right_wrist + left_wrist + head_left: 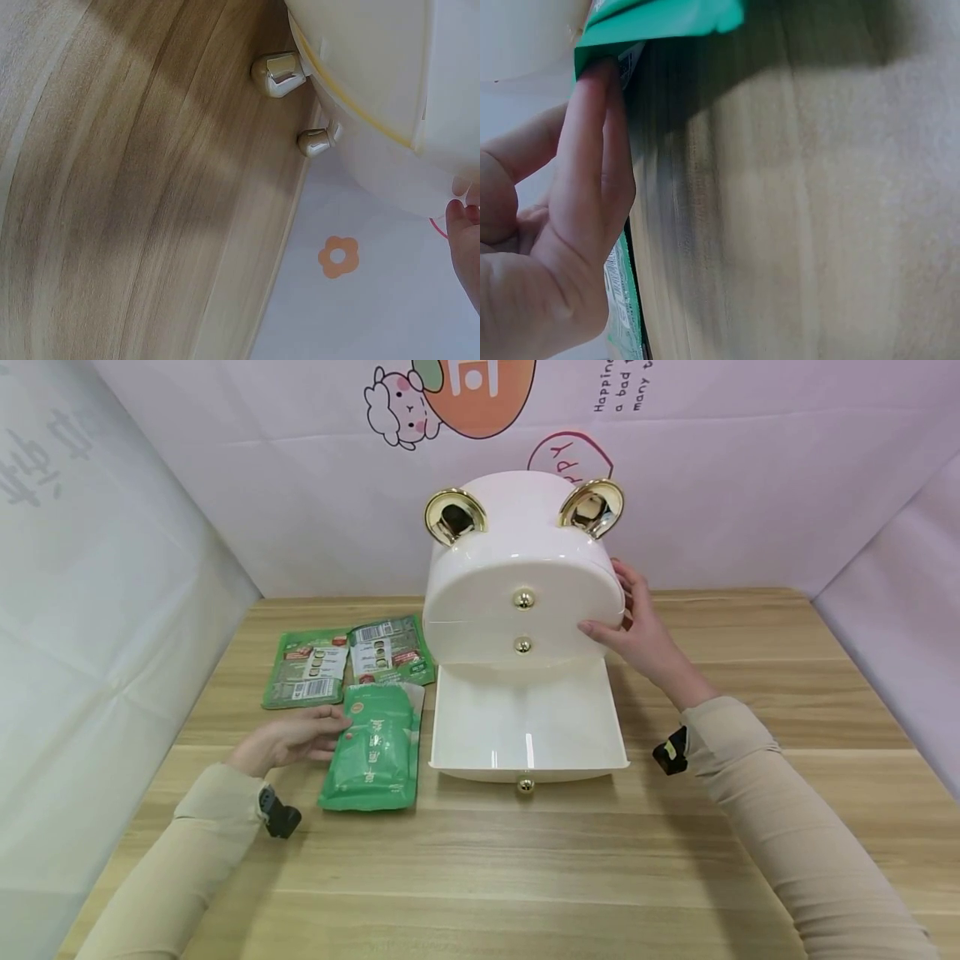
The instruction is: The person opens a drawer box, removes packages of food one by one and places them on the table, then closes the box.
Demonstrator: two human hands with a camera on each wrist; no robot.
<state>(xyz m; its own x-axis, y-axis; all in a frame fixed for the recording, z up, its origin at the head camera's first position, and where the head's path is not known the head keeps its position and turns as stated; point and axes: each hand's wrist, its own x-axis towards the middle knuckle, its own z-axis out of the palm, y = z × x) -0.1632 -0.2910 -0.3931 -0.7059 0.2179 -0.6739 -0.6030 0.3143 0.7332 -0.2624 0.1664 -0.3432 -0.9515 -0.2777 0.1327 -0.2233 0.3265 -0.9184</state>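
Note:
My left hand holds the left edge of a green pouch with pale lettering on its front. In the left wrist view, fingertips reach under the pouch, whose edge stands above the wood with a shadow below. A white drawer box with gold ears and gold ball knobs stands beside the pouch. Its bottom drawer is pulled out, with nothing visible inside. My right hand rests against the box's right side, thumb on the front face, other fingers towards the back; the fingertips are partly hidden.
Two flat green-edged packets with printed labels lie behind the pouch, left of the box. The wooden table meets a white printed cloth at the back. Gold feet lift the box off the table.

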